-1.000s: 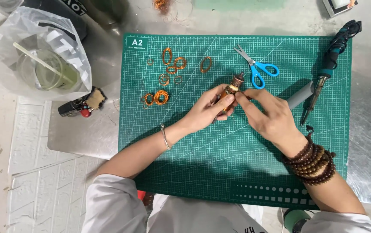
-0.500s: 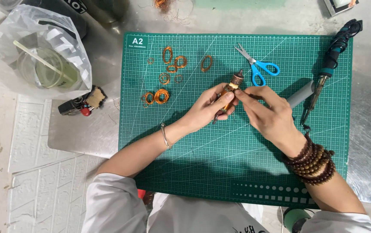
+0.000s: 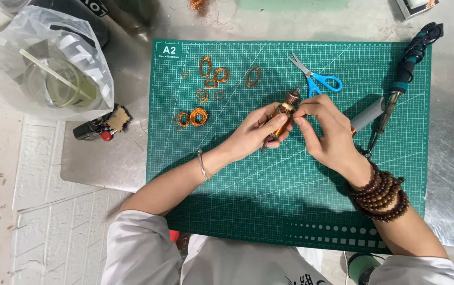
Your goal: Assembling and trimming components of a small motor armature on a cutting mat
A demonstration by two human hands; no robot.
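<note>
While my left hand (image 3: 256,132) grips the copper-wound spindle (image 3: 282,117) above the green cutting mat (image 3: 269,195), my right hand (image 3: 324,132) pinches its upper part with closed fingertips; blue scissors (image 3: 319,79) and copper wire coils (image 3: 206,84) lie nearby.

A pale worktop (image 3: 36,174) carries a green cutting mat (image 3: 290,211), a metal sheet (image 3: 105,158), a clear plastic bag (image 3: 5,68) and what looks like a small lighter (image 3: 100,126) beside the mat.

Matt green cutting mat (image 3: 248,179) (rubbery), glossy copper wire coils (image 3: 199,116).
</note>
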